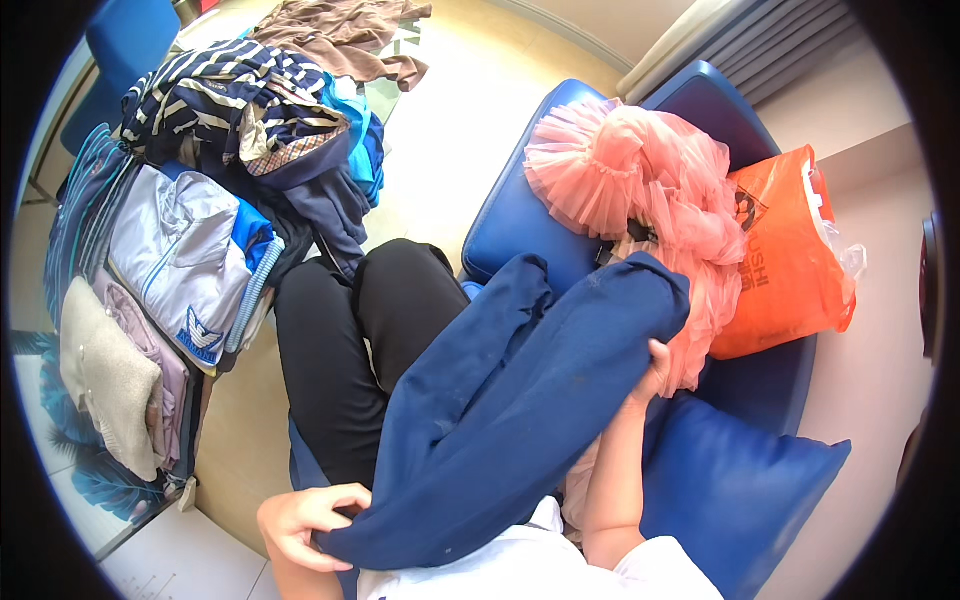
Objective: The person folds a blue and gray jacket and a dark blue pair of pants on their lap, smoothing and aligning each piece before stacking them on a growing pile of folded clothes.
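A pair of navy-blue trousers (pixel 530 400) lies stretched slantwise across my lap, its two legs side by side toward the upper right. My left hand (pixel 312 520) is closed on the near left end of the trousers, its fingertips partly hidden by the cloth. At the far right, my right hand (pixel 652 378) grips the edge of one leg close to its end, with the thumb showing and the other fingers mostly behind the fabric. The trousers cover part of my black-clad legs (pixel 325 340).
Folded clothes, including a pale zip jacket (pixel 180 255) and a cream garment (pixel 110 375), are stacked on the left. Behind them is a loose heap with a striped garment (pixel 225 95). A pink tulle garment (pixel 670 170), an orange bag (pixel 785 260) and a blue cushion (pixel 740 490) are on the right.
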`<state>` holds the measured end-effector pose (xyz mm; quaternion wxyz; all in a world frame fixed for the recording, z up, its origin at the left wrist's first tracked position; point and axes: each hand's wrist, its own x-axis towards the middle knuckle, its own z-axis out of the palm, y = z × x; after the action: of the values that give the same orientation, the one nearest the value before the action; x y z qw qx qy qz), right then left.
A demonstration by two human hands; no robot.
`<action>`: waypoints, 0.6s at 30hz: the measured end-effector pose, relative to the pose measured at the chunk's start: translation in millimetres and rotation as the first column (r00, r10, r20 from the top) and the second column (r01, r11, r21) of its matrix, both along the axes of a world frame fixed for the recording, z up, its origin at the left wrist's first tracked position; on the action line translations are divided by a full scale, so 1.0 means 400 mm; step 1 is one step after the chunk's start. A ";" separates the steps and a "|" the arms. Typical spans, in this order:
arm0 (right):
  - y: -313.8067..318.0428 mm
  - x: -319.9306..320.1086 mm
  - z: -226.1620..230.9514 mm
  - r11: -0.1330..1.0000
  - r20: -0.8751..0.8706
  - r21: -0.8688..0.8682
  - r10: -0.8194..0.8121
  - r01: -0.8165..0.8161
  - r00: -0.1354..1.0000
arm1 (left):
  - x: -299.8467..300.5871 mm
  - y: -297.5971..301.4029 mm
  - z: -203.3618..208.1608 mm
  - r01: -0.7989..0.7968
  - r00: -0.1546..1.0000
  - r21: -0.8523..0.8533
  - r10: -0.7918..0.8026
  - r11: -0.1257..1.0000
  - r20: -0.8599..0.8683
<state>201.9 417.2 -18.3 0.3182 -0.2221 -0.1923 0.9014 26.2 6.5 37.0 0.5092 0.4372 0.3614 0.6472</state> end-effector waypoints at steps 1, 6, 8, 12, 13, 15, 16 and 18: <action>0.044 0.035 -0.067 0.999 0.002 -0.033 0.040 -0.040 0.999 | -0.005 0.000 0.000 0.022 0.999 -0.085 -0.024 0.996 -0.021; -0.011 0.013 -0.168 0.968 0.495 -0.179 0.242 -0.175 0.834 | -0.023 -0.004 0.020 -0.139 0.973 -0.429 0.043 0.892 -0.225; -0.061 -0.010 -0.176 0.970 0.575 -0.077 0.232 -0.231 0.784 | -0.018 0.011 0.032 -0.252 0.967 -0.640 0.157 0.726 -0.202; -0.107 -0.029 -0.216 0.580 0.828 0.555 -0.317 -0.596 0.462 | 0.008 0.101 0.000 -0.571 0.819 -0.651 0.403 0.499 -0.409; -0.129 -0.058 -0.162 0.556 0.879 0.477 -0.323 -0.680 0.352 | 0.007 0.126 -0.010 -0.678 0.735 -0.602 0.413 0.423 -0.537; -0.126 -0.063 -0.185 0.205 0.586 0.776 -0.583 -0.597 0.562 | -0.010 0.163 -0.061 -0.798 0.583 -0.388 0.426 0.461 -0.692; -0.122 -0.062 -0.191 0.237 0.594 0.783 -0.558 -0.575 0.579 | -0.017 0.184 -0.075 -0.823 0.557 -0.369 0.479 0.433 -0.679; -0.114 -0.060 -0.198 0.302 0.603 0.793 -0.510 -0.529 0.613 | -0.033 0.237 -0.078 -0.846 0.511 -0.301 0.506 0.440 -0.695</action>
<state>178.0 371.8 -97.5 0.2556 -0.3572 -0.8039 0.4010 12.9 101.3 6.0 0.1861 0.2069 0.8177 0.5039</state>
